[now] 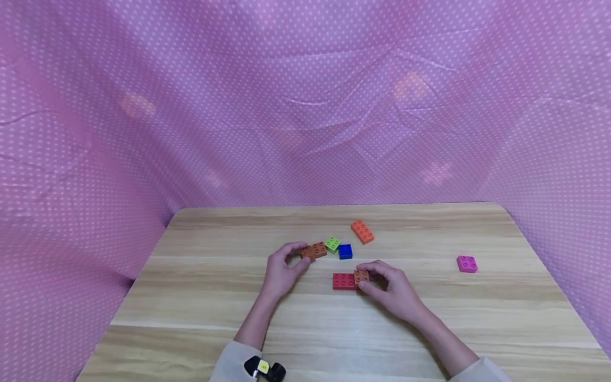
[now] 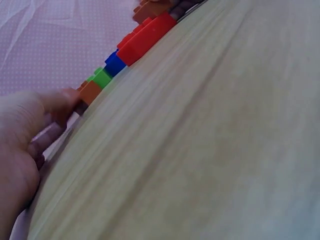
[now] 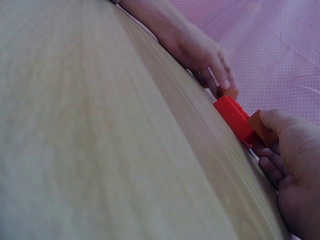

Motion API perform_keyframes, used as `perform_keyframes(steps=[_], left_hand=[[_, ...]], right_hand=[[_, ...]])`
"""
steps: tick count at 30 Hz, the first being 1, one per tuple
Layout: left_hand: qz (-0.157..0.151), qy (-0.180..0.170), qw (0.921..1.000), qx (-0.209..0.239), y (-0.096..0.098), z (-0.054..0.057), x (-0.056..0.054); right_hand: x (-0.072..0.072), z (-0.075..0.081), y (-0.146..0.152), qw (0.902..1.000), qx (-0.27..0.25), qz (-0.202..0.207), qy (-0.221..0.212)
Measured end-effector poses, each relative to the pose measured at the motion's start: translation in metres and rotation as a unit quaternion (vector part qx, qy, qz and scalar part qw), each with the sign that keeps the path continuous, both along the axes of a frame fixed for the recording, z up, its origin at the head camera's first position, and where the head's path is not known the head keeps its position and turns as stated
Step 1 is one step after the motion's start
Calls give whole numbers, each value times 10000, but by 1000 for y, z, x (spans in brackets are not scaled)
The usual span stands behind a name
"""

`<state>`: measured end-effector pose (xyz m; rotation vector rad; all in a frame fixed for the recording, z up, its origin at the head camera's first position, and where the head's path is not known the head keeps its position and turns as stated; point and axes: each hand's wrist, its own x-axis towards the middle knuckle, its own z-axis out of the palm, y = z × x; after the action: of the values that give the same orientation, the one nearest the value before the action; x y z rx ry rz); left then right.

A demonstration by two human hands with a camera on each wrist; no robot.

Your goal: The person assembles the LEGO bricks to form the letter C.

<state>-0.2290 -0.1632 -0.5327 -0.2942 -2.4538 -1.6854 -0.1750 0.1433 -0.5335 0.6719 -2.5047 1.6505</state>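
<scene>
Left hand (image 1: 281,271), right hand (image 1: 395,291): both grips clamped.
Left on long brown brick (image 1: 319,249), right on small brown brick (image 1: 361,275) at red brick (image 1: 343,281)'s right end.

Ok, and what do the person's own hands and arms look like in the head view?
The left hand and right hand are ungloved. A pale left sleeve and pale right sleeve end short of the wrists. A black device with a yellow patch sits at the left cuff.
</scene>
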Motion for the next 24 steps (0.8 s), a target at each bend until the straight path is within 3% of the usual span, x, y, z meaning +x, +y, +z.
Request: perform_keyframes(steps=[3,8,12,16,24], left_hand=[[-148,72,9980,609,2,3,2],[-1110,119,9868,1174,9,7,10],[-1761,3,9776,1154,17,8,18],[-2163,-239,9719,893,25,9,25],[-2281,-458,9719,355,30,4,26]], right_hand=[[0,-1,0,10000,10,-9,-24],[0,-1,1,10000,41,-41,-19],[-1,-1,2,10000,83,-17,-37],[-1,-2,3,9999,122,-20,-53],[-1,-2,4,9998,178,-25,-48]])
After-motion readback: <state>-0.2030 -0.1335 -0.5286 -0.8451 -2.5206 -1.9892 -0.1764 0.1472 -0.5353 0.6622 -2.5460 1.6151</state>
